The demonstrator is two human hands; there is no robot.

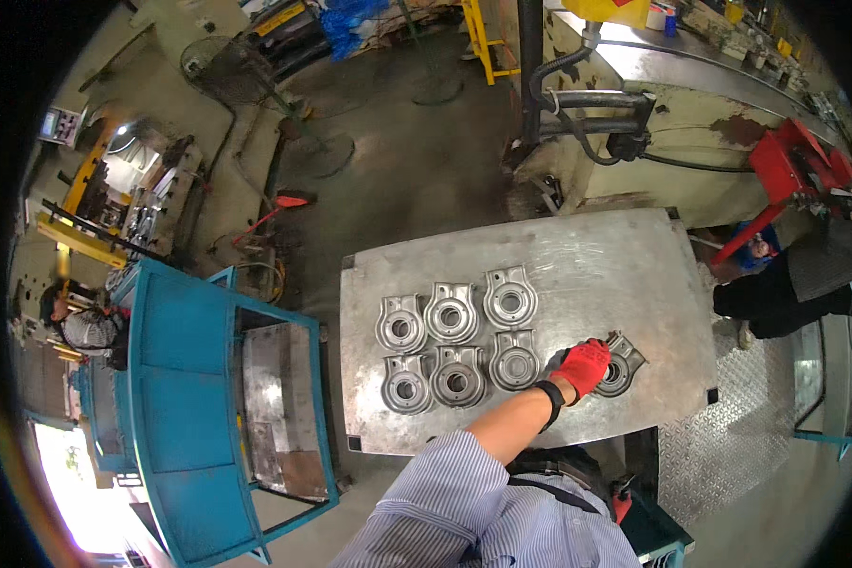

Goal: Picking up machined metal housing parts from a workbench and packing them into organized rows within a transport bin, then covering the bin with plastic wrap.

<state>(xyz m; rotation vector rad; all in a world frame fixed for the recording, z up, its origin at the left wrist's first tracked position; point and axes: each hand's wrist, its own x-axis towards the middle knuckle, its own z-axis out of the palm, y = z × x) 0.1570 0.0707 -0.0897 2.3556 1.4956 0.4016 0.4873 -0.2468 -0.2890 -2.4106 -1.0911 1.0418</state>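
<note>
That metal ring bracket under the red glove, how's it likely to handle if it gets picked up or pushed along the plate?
The metal bracket looks like thick stamped steel, so probably rigid and fairly heavy for its size. It lies flat on the steel table, so it should slide rather than roll or tip. Its shiny surface may be slippery, though the gloved hand on it likely grips well.

small grey control box with pale blue screen (59,125) at far left beside yellow-framed machine. yellow sign with red mark (608,8) at top edge above grey press. other labels too small to tell.
</note>
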